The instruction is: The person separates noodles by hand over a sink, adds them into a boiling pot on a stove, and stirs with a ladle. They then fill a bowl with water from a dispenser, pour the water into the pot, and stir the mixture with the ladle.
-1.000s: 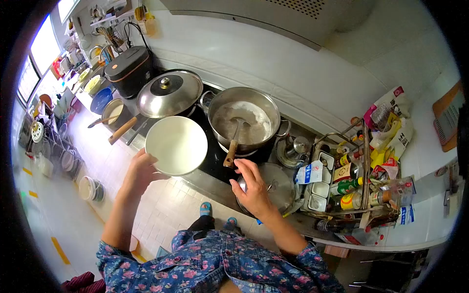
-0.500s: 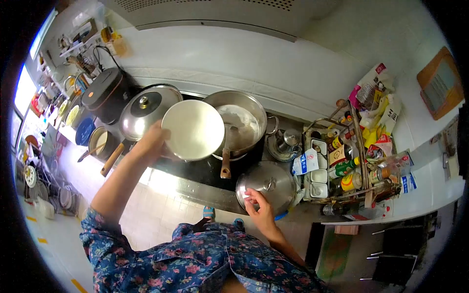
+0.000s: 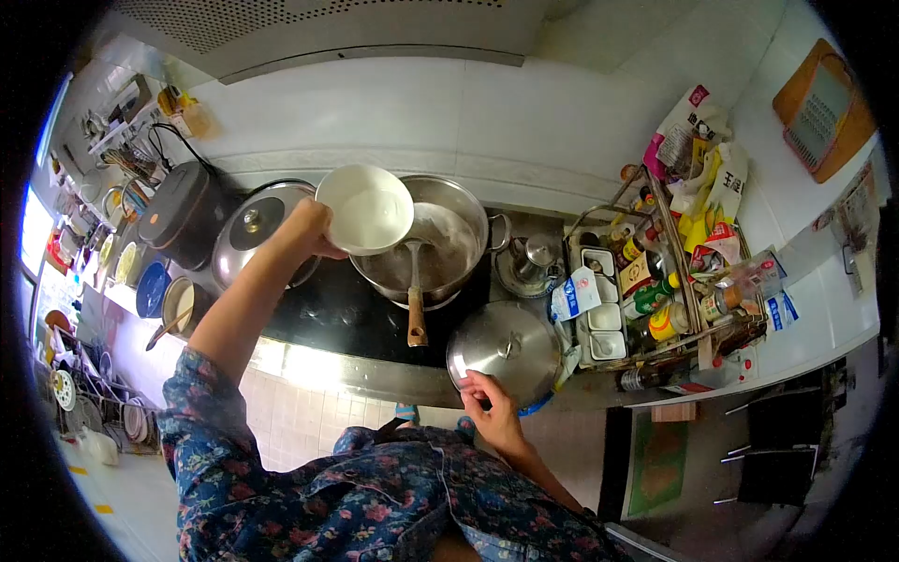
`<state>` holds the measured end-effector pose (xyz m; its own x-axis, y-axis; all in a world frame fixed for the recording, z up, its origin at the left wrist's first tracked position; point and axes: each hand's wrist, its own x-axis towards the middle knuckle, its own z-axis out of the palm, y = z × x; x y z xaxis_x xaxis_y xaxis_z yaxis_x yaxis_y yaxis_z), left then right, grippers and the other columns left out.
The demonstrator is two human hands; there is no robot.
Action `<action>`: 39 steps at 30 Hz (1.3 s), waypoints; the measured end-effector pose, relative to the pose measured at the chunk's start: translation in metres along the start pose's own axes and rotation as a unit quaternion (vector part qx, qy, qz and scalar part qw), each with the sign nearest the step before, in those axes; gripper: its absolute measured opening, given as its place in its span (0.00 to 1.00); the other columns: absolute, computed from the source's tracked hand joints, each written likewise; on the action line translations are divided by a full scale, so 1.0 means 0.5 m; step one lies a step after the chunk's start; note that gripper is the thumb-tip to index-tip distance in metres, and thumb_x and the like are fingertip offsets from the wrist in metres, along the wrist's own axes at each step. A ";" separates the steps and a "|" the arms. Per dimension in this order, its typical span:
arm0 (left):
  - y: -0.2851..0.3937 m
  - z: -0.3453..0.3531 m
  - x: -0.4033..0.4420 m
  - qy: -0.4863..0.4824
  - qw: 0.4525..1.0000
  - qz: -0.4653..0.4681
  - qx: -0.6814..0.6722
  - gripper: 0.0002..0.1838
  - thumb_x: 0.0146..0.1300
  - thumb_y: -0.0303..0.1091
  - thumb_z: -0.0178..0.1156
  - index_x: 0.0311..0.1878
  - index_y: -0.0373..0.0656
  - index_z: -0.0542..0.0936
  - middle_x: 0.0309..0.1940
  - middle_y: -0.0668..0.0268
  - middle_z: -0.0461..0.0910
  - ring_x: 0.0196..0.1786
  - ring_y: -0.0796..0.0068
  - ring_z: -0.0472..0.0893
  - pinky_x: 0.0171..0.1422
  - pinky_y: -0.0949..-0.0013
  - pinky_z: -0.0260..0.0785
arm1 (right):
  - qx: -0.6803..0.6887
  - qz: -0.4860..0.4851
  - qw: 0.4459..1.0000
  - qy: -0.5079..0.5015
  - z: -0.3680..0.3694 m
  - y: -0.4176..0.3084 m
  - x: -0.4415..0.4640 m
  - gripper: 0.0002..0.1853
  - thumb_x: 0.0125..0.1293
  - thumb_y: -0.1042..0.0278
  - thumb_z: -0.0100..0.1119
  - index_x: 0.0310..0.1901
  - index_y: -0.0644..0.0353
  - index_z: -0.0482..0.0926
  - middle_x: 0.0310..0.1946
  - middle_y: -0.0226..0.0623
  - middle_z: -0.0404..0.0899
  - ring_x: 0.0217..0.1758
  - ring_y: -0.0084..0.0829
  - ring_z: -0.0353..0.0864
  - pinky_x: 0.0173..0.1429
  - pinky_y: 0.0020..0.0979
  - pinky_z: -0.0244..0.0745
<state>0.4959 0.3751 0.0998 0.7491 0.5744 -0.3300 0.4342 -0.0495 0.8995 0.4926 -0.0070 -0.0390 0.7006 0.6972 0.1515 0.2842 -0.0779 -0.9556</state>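
My left hand grips the rim of a white bowl, held tilted over the left edge of a steel pot. Cloudy, foamy liquid is in the pot. A ladle with a wooden handle rests in it, the handle pointing toward me. My right hand is at the near edge of a steel lid, fingers curled together with something small and white at the fingertips, too small to name.
A domed wok lid and a dark cooker stand left of the pot. At right are a small steel pot, a white container rack and a wire rack of bottles. The range hood hangs above.
My left hand has carried the bowl forward to the pot and tilted it. My right hand has moved away from the ladle handle toward me, its fingers now closed. The camera view has shifted.
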 end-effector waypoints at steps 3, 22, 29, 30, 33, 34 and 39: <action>-0.008 -0.013 0.033 0.026 0.999 -0.042 0.011 0.23 0.55 0.27 0.43 0.53 0.28 0.71 0.45 0.45 0.75 0.42 0.44 0.80 0.33 0.52 0.79 | -0.003 0.011 1.000 -0.007 -0.005 -0.001 0.000 0.20 0.61 0.79 0.55 0.55 0.67 0.69 0.44 0.42 0.78 0.42 0.27 0.79 0.48 0.27 0.73; -0.015 -0.028 0.054 0.191 0.896 0.099 0.388 0.28 0.55 0.42 0.50 0.57 0.36 0.63 0.52 0.35 0.69 0.43 0.42 0.78 0.48 0.47 0.71 | 0.022 0.028 0.998 -0.046 -0.026 0.017 -0.010 0.18 0.61 0.79 0.54 0.54 0.67 0.70 0.44 0.40 0.78 0.43 0.26 0.78 0.48 0.26 0.73; 0.006 0.053 0.015 0.353 0.702 0.304 0.540 0.44 0.54 0.40 0.55 0.71 0.44 0.45 0.41 0.39 0.74 0.43 0.44 0.78 0.48 0.52 0.71 | 0.035 0.034 0.998 -0.041 -0.043 0.013 -0.020 0.18 0.61 0.79 0.54 0.54 0.67 0.70 0.45 0.41 0.78 0.43 0.26 0.79 0.48 0.26 0.73; 0.011 0.060 0.009 0.360 0.693 0.319 0.537 0.45 0.54 0.39 0.56 0.72 0.45 0.44 0.39 0.41 0.74 0.42 0.45 0.78 0.48 0.52 0.71 | 0.032 0.030 0.998 -0.043 -0.046 0.016 -0.020 0.18 0.61 0.79 0.54 0.54 0.67 0.70 0.45 0.41 0.78 0.43 0.26 0.79 0.48 0.26 0.73; 0.059 0.087 -0.032 0.338 0.749 0.228 0.523 0.47 0.53 0.37 0.57 0.72 0.45 0.43 0.38 0.42 0.73 0.43 0.47 0.77 0.49 0.53 0.70 | 0.022 0.024 0.998 -0.049 -0.051 0.014 -0.017 0.18 0.61 0.79 0.55 0.54 0.67 0.70 0.45 0.41 0.78 0.43 0.26 0.78 0.49 0.27 0.73; 0.074 0.094 -0.054 0.327 0.766 0.211 0.512 0.46 0.53 0.37 0.56 0.72 0.45 0.43 0.38 0.43 0.73 0.42 0.47 0.77 0.50 0.52 0.70 | 0.019 0.022 0.998 -0.051 -0.053 0.014 -0.015 0.18 0.61 0.79 0.55 0.54 0.68 0.70 0.44 0.41 0.78 0.43 0.26 0.78 0.49 0.27 0.73; -0.051 0.023 0.016 0.400 0.809 0.270 0.335 0.34 0.56 0.39 0.50 0.66 0.41 0.54 0.41 0.45 0.74 0.43 0.49 0.76 0.49 0.56 0.69 | 0.019 -0.007 0.997 -0.074 -0.061 0.035 -0.015 0.19 0.63 0.77 0.55 0.56 0.66 0.69 0.45 0.41 0.76 0.43 0.29 0.77 0.48 0.29 0.72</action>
<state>0.4966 0.3714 0.0710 0.4727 0.6532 0.5915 0.5257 -0.7477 0.4057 0.5124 -0.0353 -0.0489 0.5910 0.7964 0.1285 0.2662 -0.0422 -0.9630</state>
